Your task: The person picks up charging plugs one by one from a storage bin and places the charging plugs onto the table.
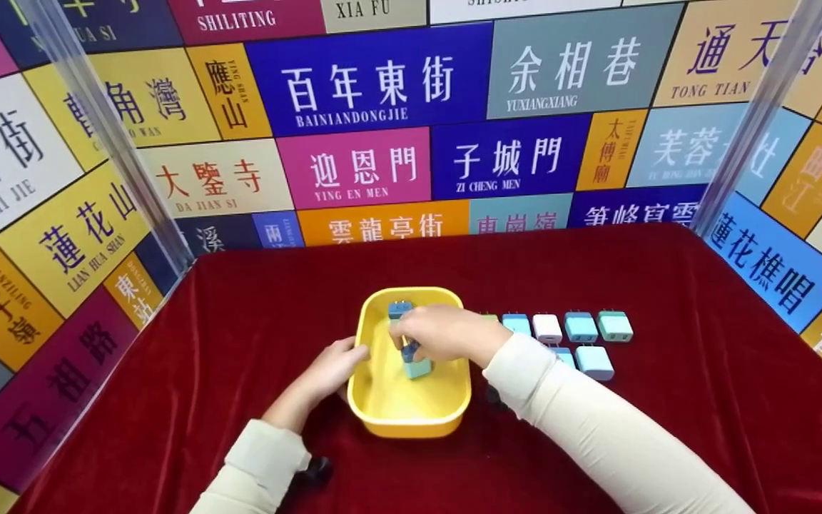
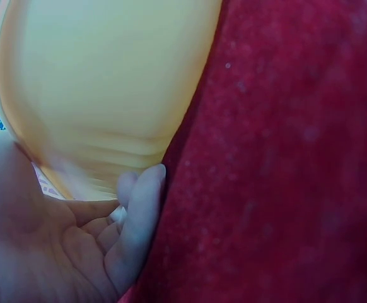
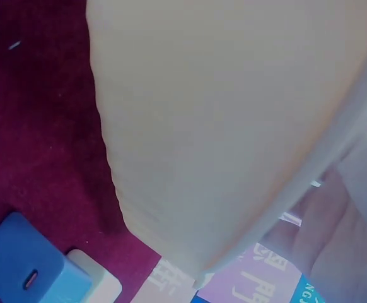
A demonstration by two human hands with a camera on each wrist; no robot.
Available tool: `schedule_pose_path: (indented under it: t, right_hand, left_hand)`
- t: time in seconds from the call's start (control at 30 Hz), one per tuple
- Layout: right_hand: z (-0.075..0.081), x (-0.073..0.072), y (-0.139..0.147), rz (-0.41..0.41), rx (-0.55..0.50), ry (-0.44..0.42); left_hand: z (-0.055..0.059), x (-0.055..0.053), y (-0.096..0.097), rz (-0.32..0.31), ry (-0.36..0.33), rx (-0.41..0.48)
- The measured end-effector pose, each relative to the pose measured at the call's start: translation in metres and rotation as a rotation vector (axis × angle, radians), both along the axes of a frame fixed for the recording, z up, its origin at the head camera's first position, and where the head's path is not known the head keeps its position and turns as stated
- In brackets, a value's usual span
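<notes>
A yellow plastic bin (image 1: 411, 420) sits on the red cloth, and my left hand (image 1: 332, 364) grips its left side, thumb over the rim. In the left wrist view, the fingers (image 2: 142, 214) press against the bin's outer wall. My right hand (image 1: 439, 332) reaches down inside the bin, its fingertips pinching a dark blue charger plug (image 1: 409, 353). A light teal charger face (image 1: 418, 369) shows just below those fingertips. Another blue charger plug (image 1: 400, 308) stands at the bin's far end. In the right wrist view, the bin wall (image 3: 215, 126) hides most of the right hand (image 3: 335, 227).
Right of the bin, several chargers stand in two rows, among them a white one (image 1: 546, 328), a green one (image 1: 615, 325) and a pale blue one (image 1: 594, 362). My right forearm (image 1: 596, 421) crosses over the cloth (image 1: 240, 307). Walls with printed signs (image 1: 368, 82) and clear posts (image 1: 760, 107) bound the table.
</notes>
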State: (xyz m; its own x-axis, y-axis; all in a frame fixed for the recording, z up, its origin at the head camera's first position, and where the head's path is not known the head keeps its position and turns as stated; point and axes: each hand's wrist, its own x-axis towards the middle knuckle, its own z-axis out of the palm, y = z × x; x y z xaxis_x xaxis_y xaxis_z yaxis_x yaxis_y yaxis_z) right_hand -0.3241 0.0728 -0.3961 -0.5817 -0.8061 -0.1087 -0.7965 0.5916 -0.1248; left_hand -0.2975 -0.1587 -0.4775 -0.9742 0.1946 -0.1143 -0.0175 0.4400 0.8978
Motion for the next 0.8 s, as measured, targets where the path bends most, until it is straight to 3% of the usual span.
schedule_pose_path:
  t: [0.3,0.53,0.8]
  right_hand:
    - [-0.0012,0.0003,0.0028,-0.051,0.062,-0.183]
    - [-0.0086,-0.0012,0.0041,-0.059,0.068,-0.174]
    - [-0.0062,-0.0011,0.0031,-0.065,0.070,-0.159]
  left_hand:
    - [-0.0012,-0.0001,-0.0006,0.007,0.005,0.016]
    - [-0.0015,0.0001,-0.0004,0.002,-0.011,0.006]
    - [0.0010,0.0008,0.0000,0.001,-0.001,0.002]
